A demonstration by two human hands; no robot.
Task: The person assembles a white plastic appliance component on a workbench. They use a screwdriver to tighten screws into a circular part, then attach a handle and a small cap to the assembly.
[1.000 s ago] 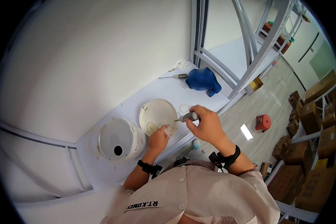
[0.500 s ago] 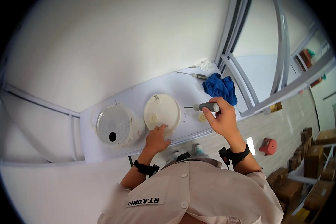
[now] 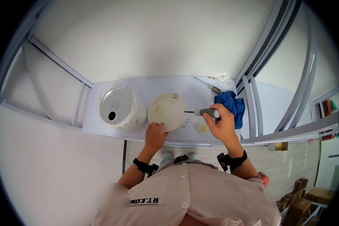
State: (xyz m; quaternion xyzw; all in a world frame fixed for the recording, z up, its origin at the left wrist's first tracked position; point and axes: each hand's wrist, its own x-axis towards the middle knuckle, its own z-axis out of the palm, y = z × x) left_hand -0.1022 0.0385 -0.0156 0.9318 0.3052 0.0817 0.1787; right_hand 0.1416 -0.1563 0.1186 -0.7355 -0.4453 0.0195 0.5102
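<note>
Round off-white lid (image 3: 170, 115) noted at the worktop (image 3: 139, 85); whether flat or slightly raised could not be determined. Blurred yellowish circular patch was seen left of centre, small fitting or mark near far rim. Screwdriver (image 3: 205, 112), grey-handled, pale-collared, slim dark shaft, was held roughly level, tip directed leftward at the lid's right edge.

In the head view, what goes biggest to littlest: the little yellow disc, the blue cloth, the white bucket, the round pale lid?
1. White bucket
2. Round pale lid
3. Blue cloth, as far as it shows; the right hand covers some
4. Little yellow disc
</note>
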